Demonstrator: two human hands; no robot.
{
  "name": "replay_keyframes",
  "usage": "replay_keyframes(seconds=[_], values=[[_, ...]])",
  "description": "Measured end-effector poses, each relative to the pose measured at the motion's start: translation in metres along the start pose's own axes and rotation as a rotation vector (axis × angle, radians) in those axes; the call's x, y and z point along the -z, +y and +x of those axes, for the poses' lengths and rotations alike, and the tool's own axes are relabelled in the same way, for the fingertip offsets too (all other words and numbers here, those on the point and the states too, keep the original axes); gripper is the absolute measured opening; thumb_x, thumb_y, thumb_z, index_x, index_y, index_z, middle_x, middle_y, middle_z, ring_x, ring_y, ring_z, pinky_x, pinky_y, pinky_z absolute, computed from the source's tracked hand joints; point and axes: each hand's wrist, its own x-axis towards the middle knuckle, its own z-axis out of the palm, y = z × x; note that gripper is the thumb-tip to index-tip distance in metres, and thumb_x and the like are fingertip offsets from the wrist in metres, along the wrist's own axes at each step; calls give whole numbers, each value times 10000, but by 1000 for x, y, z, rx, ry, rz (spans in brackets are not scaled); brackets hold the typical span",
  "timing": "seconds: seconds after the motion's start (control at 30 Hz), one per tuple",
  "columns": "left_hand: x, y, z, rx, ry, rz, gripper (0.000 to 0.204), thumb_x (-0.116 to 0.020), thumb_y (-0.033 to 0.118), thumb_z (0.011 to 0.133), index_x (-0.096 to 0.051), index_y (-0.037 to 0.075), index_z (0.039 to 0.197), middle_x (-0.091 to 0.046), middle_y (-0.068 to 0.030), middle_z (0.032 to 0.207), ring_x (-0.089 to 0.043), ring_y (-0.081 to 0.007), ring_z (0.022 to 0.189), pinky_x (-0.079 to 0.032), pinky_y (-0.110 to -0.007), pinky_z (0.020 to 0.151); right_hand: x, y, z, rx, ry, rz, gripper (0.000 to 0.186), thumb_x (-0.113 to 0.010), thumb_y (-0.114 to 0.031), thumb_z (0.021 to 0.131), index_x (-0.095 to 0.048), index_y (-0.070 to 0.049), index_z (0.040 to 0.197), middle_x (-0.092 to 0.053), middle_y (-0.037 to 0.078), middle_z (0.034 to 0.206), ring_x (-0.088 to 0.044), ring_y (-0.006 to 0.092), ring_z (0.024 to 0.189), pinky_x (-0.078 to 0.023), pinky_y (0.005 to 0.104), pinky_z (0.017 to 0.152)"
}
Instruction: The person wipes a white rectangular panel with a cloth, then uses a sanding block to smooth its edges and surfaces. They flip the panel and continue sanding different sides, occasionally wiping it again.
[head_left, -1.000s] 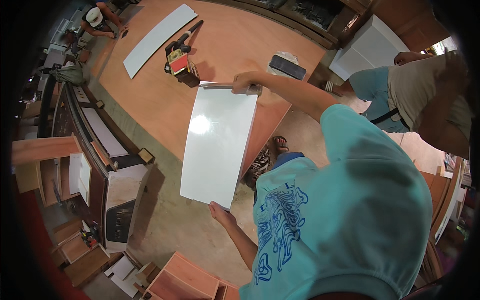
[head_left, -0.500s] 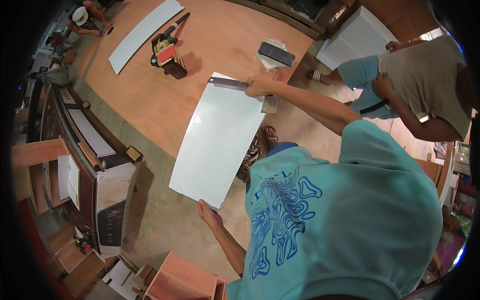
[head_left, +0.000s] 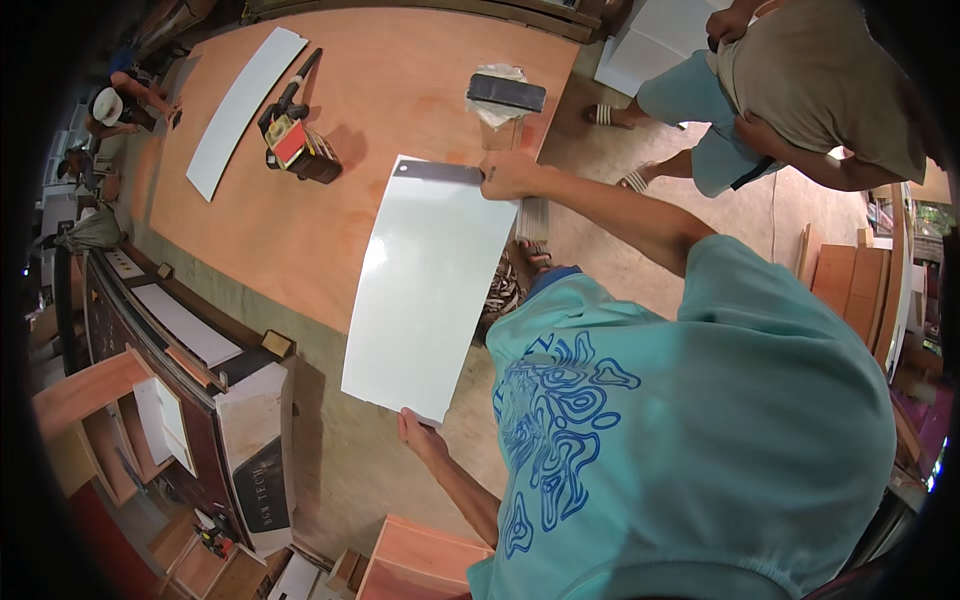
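Observation:
A glossy white curved-edged panel (head_left: 425, 285) is held at the edge of the plywood table (head_left: 230, 260). My right hand (head_left: 510, 175) is closed at its upper end, gripping it with a dark flat metal strip (head_left: 435, 172) that lies across that end and has a hole in it. My left hand (head_left: 420, 435) is closed on the lower corner, its fingertips partly hidden by the panel. Beyond my right hand lies a dark padded block (head_left: 505, 90) on pale wrapping.
A similar white strip (head_left: 240, 115) and a boxy tool (head_left: 300, 150) lie on the table. A co-worker (head_left: 800, 80) stands close at upper right; other people (head_left: 125, 110) work at upper left. Wooden cabinets (head_left: 110, 420) stand left; an open wooden box (head_left: 415, 560) is below me.
The view has turned somewhat, shifting the table and its tools leftward in the picture. I still grip the panel at both ends, with the metal strip showing more clearly along its upper end.

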Motion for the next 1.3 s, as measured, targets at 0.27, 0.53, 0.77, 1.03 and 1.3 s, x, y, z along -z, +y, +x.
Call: replay_keyframes(seconds=[0.27, 0.53, 0.77, 1.03, 1.3], values=[[9, -5, 5, -27, -6, 12, 314, -518, 185, 1012, -560, -40, 1227, -623, -97, 1159, -591, -197, 1035, -471, -330, 900, -5, 18, -5, -35, -129, 48, 387, -569, -243, 687, -714, 0, 951, -688, 256, 964, -658, 394, 952, -517, 443, 835], [-5, -13, -1, -10, 238, -74, 386, -549, 154, 1002, -528, -121, 1273, -631, -135, 1194, -593, -189, 1068, -461, -300, 944, 8, 19, 23, 77, -263, 117, 406, -616, -240, 693, -673, 74, 945, -688, 239, 888, -669, 320, 842, -510, 394, 764], [-18, -21, -6, -167, 603, 1, 287, -722, 118, 849, -690, -85, 1049, -697, -87, 924, -621, -142, 819, -500, -268, 753, 11, 35, 36, 61, -44, 120, 408, -690, -271, 744, -646, 67, 968, -636, 149, 734, -626, 228, 656, -498, 373, 632], [0, 7, 2, -65, 301, -111, 153, -709, 122, 846, -697, -30, 859, -660, -29, 755, -572, -106, 629, -472, -264, 580, 22, -78, -85, -79, -415, 554, 483, -680, -258, 890, -552, 39, 1248, -530, 9, 701, -487, 83, 550, -357, 239, 449], [29, 8, 1, -318, 343, 228, 191, -633, 101, 894, -671, -22, 1036, -665, -118, 981, -635, -232, 893, -524, -378, 770, -57, -209, -199, -206, -983, 1018, 739, -589, -553, 927, -501, 81, 1298, -552, 56, 736, -480, 111, 575, -316, 206, 444]])
